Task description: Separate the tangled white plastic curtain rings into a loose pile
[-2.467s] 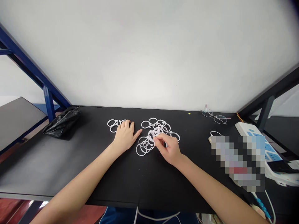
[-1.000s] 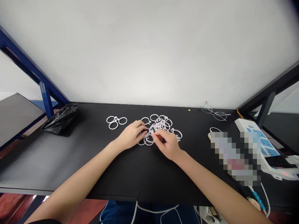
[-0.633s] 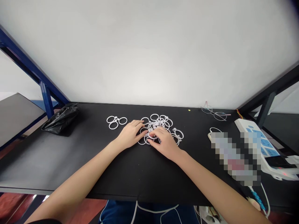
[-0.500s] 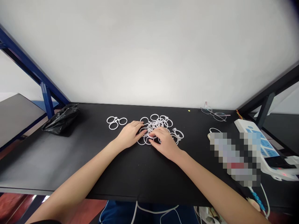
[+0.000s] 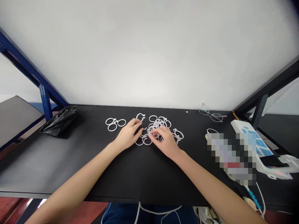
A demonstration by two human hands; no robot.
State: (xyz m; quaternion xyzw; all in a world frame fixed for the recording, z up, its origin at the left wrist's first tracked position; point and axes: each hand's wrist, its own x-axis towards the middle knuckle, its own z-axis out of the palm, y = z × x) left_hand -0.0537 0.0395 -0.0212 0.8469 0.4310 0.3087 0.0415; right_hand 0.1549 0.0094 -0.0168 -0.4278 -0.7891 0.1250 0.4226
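Note:
Thin white plastic rings with small knobs lie in a tangled pile [image 5: 158, 123] on the black table. My left hand [image 5: 126, 135] rests at the pile's left edge, thumb and fingers apart. Its fingertips touch one gapped white ring [image 5: 139, 116], which lies a little apart from the heap; other rings are partly hidden behind this hand. Over the front of the pile, my right hand [image 5: 165, 140] has thumb and index finger pinched together on a white ring, partly covered by the fingers. Three separate rings [image 5: 112, 127] lie together left of my left hand.
A black plastic bag [image 5: 59, 121] lies at the table's left end. Toward the right are eyeglasses [image 5: 210, 115], a blurred-out device [image 5: 230, 158] with cables and a white power strip [image 5: 255, 140]. A white wall rises behind the table [image 5: 112, 177].
My left hand has shifted slightly left, and the ring at its fingertips has come away from the pile. My right thumb and index finger have closed together.

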